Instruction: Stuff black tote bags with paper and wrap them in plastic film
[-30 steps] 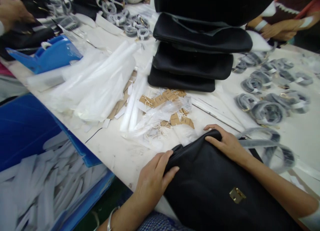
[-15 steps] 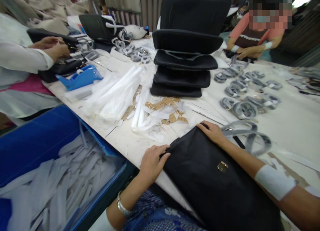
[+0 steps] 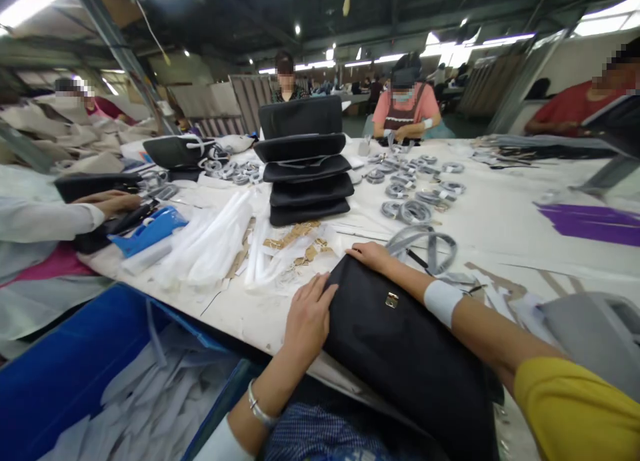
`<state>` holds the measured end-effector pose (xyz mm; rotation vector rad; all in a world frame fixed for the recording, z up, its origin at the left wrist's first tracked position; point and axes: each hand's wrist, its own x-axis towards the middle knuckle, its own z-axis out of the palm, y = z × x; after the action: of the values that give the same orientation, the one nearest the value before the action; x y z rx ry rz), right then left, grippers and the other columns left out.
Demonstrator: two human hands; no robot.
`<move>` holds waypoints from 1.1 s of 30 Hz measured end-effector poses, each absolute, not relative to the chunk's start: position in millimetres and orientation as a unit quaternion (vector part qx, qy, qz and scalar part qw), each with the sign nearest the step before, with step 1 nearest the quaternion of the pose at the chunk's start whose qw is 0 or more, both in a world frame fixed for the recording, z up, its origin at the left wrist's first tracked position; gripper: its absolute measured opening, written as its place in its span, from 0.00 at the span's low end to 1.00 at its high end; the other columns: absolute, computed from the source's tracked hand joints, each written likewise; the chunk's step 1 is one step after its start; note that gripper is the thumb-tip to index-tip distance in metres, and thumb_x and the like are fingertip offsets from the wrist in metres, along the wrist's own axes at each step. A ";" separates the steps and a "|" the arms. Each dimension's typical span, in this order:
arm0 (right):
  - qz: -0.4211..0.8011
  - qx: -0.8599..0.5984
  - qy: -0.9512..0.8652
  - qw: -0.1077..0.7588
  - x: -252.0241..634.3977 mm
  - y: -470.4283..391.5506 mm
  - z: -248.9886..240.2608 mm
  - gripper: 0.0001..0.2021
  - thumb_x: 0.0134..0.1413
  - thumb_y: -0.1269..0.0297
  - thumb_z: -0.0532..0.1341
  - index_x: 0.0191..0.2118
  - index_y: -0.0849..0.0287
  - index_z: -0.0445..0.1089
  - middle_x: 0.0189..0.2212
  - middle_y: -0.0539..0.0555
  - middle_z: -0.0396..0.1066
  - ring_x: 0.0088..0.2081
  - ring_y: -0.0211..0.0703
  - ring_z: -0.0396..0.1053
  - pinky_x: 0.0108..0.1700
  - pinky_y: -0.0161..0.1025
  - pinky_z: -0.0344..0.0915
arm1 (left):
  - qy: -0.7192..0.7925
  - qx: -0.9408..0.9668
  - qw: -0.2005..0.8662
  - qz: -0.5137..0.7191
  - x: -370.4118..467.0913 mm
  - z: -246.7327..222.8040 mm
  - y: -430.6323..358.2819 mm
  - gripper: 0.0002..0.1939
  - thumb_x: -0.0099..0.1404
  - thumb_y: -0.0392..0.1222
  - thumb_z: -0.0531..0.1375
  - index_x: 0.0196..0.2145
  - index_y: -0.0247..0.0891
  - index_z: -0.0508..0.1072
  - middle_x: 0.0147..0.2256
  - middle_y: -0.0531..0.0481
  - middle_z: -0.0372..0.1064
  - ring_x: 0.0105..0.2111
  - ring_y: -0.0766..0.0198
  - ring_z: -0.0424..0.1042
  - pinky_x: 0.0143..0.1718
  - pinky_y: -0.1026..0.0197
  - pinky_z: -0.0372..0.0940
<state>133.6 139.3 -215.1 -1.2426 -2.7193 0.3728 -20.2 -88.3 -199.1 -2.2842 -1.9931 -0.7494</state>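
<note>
A black bag with a small gold clasp lies slanted over the table's near edge, close to my body. My left hand grips its left edge near the upper corner, fingers on top. At the far end of the bag, my right hand curls round the top corner; its thumb is mostly hidden. Just beyond the right hand lies a looped grey wrapped strap. Brown tags with white strings are spread on the table past the bag.
Stacked black bags stand mid-table, beside white plastic sleeves. Coiled straps lie to the right. A blue tape dispenser sits left, near a co-worker's hands. A blue bin of white strips is below left.
My view has tilted up and now takes in more of the room and other workers. Both hands stay on the black bag's upper end. The left co-worker's hands have lowered onto a bag.
</note>
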 end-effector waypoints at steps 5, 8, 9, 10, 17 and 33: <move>0.082 -0.412 -0.902 0.098 158.8 105.6 -174.3 0.17 0.68 0.58 0.53 0.52 0.63 0.71 0.51 0.64 0.73 0.53 0.53 0.69 0.54 0.45 0.62 | -0.547 -0.818 -0.025 -0.178 4.3 -206.6 -54.2 0.23 0.72 0.42 0.51 0.63 0.42 0.62 0.64 0.44 0.58 0.66 0.50 0.54 0.66 0.39 0.47; 0.062 -0.405 -0.901 0.142 203.5 53.3 -150.8 0.19 0.67 0.59 0.54 0.58 0.61 0.67 0.59 0.61 0.67 0.59 0.49 0.63 0.62 0.44 0.57 | -0.561 -0.808 -0.008 -0.179 6.8 -219.8 -53.3 0.24 0.73 0.41 0.49 0.65 0.43 0.59 0.66 0.45 0.54 0.67 0.51 0.51 0.66 0.38 0.44; 0.059 -0.400 -0.901 0.157 218.2 31.6 -147.5 0.20 0.67 0.58 0.53 0.59 0.60 0.67 0.59 0.59 0.66 0.60 0.48 0.62 0.63 0.43 0.55 | -0.563 -0.806 -0.003 -0.183 6.4 -222.6 -54.5 0.24 0.73 0.41 0.49 0.65 0.43 0.58 0.66 0.46 0.54 0.67 0.51 0.51 0.66 0.38 0.44; 0.061 -0.381 -0.905 0.180 230.8 10.1 -147.5 0.20 0.67 0.56 0.53 0.59 0.59 0.67 0.59 0.58 0.66 0.61 0.47 0.62 0.64 0.44 0.56 | -0.564 -0.805 -0.001 -0.185 6.1 -224.2 -55.8 0.24 0.73 0.41 0.49 0.65 0.44 0.59 0.66 0.46 0.54 0.67 0.51 0.51 0.66 0.38 0.44; 0.056 -0.381 -0.913 0.133 241.7 -43.6 -206.4 0.35 0.62 0.41 0.54 0.67 0.58 0.57 0.66 0.62 0.54 0.67 0.59 0.51 0.65 0.61 0.53 | -0.558 -0.798 -0.043 -0.224 4.7 -218.3 -58.2 0.22 0.71 0.41 0.52 0.62 0.46 0.63 0.64 0.47 0.58 0.65 0.51 0.56 0.66 0.38 0.46; -0.014 -0.365 -0.913 0.179 239.3 -37.5 -241.1 0.34 0.63 0.41 0.52 0.68 0.54 0.55 0.66 0.61 0.54 0.65 0.59 0.54 0.63 0.60 0.56 | -0.738 -0.461 -0.333 -0.364 -81.4 -202.4 37.6 0.07 0.61 0.40 0.66 0.32 0.33 0.74 0.37 0.44 0.75 0.45 0.53 0.73 0.46 0.52 0.68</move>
<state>239.3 -37.5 -241.1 -1.0327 -2.5823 -0.0399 -81.4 37.6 -202.4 -1.8676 -2.9891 -1.4760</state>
